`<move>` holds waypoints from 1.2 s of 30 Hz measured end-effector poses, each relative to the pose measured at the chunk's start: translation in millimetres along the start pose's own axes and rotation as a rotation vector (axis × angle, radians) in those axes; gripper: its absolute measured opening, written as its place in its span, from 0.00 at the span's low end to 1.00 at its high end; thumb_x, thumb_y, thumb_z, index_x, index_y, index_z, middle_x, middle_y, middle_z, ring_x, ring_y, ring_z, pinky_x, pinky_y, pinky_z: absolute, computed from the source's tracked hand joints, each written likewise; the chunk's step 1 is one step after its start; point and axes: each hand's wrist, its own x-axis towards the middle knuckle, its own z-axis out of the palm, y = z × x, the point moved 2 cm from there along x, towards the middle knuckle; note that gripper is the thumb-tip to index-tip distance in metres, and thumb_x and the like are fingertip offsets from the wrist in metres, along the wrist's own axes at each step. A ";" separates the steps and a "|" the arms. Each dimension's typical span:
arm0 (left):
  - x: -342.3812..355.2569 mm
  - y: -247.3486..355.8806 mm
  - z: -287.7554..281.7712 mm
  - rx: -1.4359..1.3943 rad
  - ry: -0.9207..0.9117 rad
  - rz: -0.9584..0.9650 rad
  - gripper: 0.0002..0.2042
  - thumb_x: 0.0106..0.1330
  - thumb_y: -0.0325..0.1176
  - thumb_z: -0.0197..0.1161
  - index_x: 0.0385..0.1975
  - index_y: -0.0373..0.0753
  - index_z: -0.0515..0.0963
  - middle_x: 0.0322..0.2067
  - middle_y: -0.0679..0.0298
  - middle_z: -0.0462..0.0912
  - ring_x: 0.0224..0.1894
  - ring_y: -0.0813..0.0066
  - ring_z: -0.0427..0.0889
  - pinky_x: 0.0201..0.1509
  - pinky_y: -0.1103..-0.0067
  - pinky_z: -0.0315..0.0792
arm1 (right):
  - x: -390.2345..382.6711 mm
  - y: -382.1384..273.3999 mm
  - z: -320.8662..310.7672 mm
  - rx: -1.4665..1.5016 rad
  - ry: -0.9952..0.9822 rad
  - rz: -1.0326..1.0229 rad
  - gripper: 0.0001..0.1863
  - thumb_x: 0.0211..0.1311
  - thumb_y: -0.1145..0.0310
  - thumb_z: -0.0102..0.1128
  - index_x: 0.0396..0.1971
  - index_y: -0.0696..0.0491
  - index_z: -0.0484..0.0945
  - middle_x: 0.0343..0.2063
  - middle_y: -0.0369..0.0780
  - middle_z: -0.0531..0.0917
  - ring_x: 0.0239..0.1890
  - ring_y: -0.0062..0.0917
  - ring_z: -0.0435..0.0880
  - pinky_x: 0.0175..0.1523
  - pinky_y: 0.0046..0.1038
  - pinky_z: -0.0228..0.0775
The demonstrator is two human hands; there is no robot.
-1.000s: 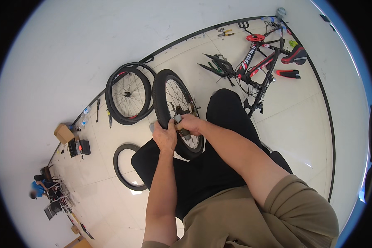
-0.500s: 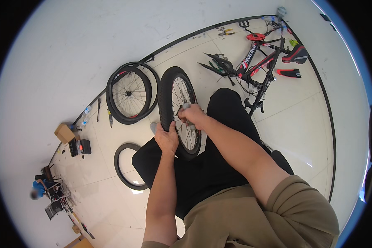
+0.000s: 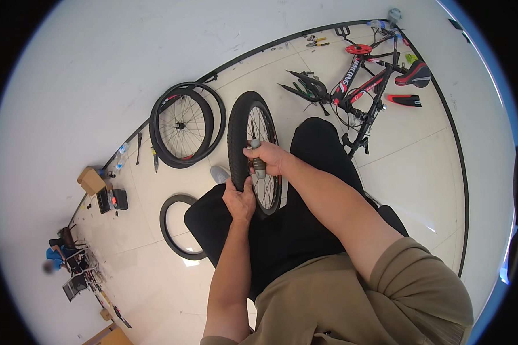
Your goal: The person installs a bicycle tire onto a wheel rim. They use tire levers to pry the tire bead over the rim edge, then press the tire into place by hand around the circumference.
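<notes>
A bicycle wheel with a knobby black tire (image 3: 239, 121) stands between my dark-trousered legs, tilted slightly. My left hand (image 3: 239, 198) grips its tire low on the near left side. Around a grey and olive cylindrical object (image 3: 259, 168) in front of the spokes, my right hand (image 3: 270, 156) is closed, its thumb reaching toward the tire. The hub is mostly hidden behind this hand and object.
Stacked wheels (image 3: 157, 135) and a loose tire (image 3: 166, 224) lie left. A black-red bicycle frame (image 3: 362, 86), saddle (image 3: 414, 75) and pliers (image 3: 316, 43) lie right and back. An open cardboard box (image 3: 91, 179), toolbox (image 3: 119, 199) and another person in blue (image 3: 56, 256) are far left.
The wheel has shifted right and stands a little more upright. My right hand has moved up along it with the cylindrical object, and my left hand has shifted right, still on the tire.
</notes>
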 end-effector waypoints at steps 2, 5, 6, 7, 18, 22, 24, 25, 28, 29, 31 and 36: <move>-1.5 0.6 0.3 0.008 0.010 0.019 0.15 0.65 0.33 0.71 0.45 0.30 0.80 0.32 0.54 0.87 0.35 0.65 0.87 0.43 0.72 0.78 | -0.3 0.4 0.6 -0.017 0.016 -0.006 0.08 0.69 0.66 0.66 0.40 0.49 0.75 0.30 0.34 0.77 0.29 0.25 0.78 0.32 0.33 0.76; -2.3 3.8 1.8 0.014 0.011 0.028 0.15 0.65 0.32 0.71 0.45 0.30 0.80 0.32 0.54 0.87 0.34 0.66 0.86 0.42 0.72 0.78 | -1.0 -0.5 -0.3 -0.070 0.048 -0.031 0.08 0.69 0.66 0.66 0.40 0.48 0.75 0.31 0.34 0.78 0.31 0.25 0.78 0.32 0.33 0.75; -1.7 4.6 1.8 0.015 0.010 0.030 0.15 0.65 0.32 0.71 0.45 0.30 0.80 0.32 0.54 0.87 0.34 0.66 0.86 0.42 0.72 0.78 | -1.5 -1.7 1.1 -0.092 0.058 -0.042 0.08 0.69 0.66 0.66 0.41 0.48 0.75 0.32 0.34 0.78 0.31 0.25 0.78 0.32 0.33 0.75; -1.1 4.4 2.5 0.007 0.009 0.026 0.15 0.65 0.32 0.71 0.45 0.30 0.80 0.32 0.54 0.87 0.34 0.66 0.86 0.42 0.72 0.78 | -1.9 -2.8 2.5 -0.114 0.070 -0.045 0.09 0.68 0.65 0.66 0.41 0.48 0.75 0.32 0.35 0.79 0.31 0.24 0.78 0.32 0.33 0.75; 4.7 -1.3 2.9 0.037 -0.010 0.014 0.15 0.65 0.32 0.70 0.45 0.29 0.78 0.32 0.50 0.87 0.35 0.58 0.88 0.43 0.70 0.78 | -5.0 -4.9 9.2 -0.157 0.157 -0.058 0.11 0.68 0.65 0.67 0.44 0.51 0.77 0.38 0.38 0.82 0.32 0.26 0.78 0.29 0.31 0.73; 4.8 -9.3 6.3 -0.009 0.009 -0.017 0.15 0.64 0.32 0.71 0.45 0.29 0.78 0.32 0.51 0.87 0.35 0.60 0.88 0.43 0.70 0.78 | -6.9 -7.2 13.8 -0.180 0.144 -0.071 0.11 0.68 0.65 0.67 0.44 0.52 0.77 0.37 0.37 0.82 0.31 0.25 0.78 0.27 0.29 0.72; 4.2 -9.3 9.4 -0.030 0.003 -0.049 0.16 0.64 0.32 0.71 0.45 0.30 0.78 0.33 0.52 0.87 0.35 0.63 0.88 0.44 0.71 0.78 | -8.9 -9.4 15.3 -0.206 0.143 -0.102 0.11 0.68 0.66 0.67 0.44 0.53 0.77 0.36 0.37 0.82 0.30 0.25 0.78 0.26 0.29 0.71; 4.1 -9.0 10.3 -0.054 -0.013 -0.063 0.18 0.64 0.32 0.72 0.48 0.30 0.77 0.35 0.53 0.87 0.36 0.65 0.87 0.44 0.72 0.78 | -7.6 -7.5 13.8 -0.183 0.157 -0.103 0.11 0.68 0.66 0.67 0.44 0.53 0.77 0.36 0.38 0.82 0.30 0.24 0.78 0.25 0.28 0.71; 6.3 -12.2 9.6 -0.168 -0.071 -0.080 0.24 0.64 0.32 0.71 0.57 0.29 0.72 0.41 0.55 0.86 0.40 0.70 0.85 0.47 0.74 0.77 | -5.2 -3.7 11.8 -0.121 0.167 -0.091 0.11 0.68 0.66 0.67 0.44 0.53 0.77 0.36 0.38 0.82 0.29 0.24 0.78 0.25 0.29 0.71; 7.6 -17.9 10.9 -0.232 -0.097 -0.070 0.27 0.65 0.33 0.71 0.61 0.29 0.70 0.43 0.56 0.85 0.42 0.71 0.84 0.48 0.75 0.77 | -5.6 -3.5 10.7 -0.103 0.149 -0.073 0.11 0.68 0.66 0.67 0.43 0.53 0.77 0.36 0.38 0.81 0.29 0.24 0.78 0.25 0.29 0.71; 14.0 -14.0 9.5 -0.346 -0.094 -0.085 0.32 0.66 0.34 0.71 0.66 0.28 0.65 0.46 0.56 0.82 0.44 0.72 0.82 0.49 0.76 0.76 | -7.5 -3.8 10.0 -0.085 0.140 -0.060 0.11 0.67 0.66 0.67 0.43 0.52 0.76 0.34 0.37 0.80 0.28 0.25 0.78 0.25 0.29 0.72; 55.5 17.5 0.9 -0.363 -0.060 -0.226 0.32 0.69 0.43 0.68 0.64 0.25 0.68 0.48 0.53 0.80 0.45 0.72 0.79 0.48 0.78 0.74 | -2.5 -1.7 7.7 -0.112 0.151 -0.071 0.12 0.67 0.66 0.67 0.43 0.50 0.74 0.31 0.36 0.78 0.28 0.25 0.78 0.26 0.30 0.74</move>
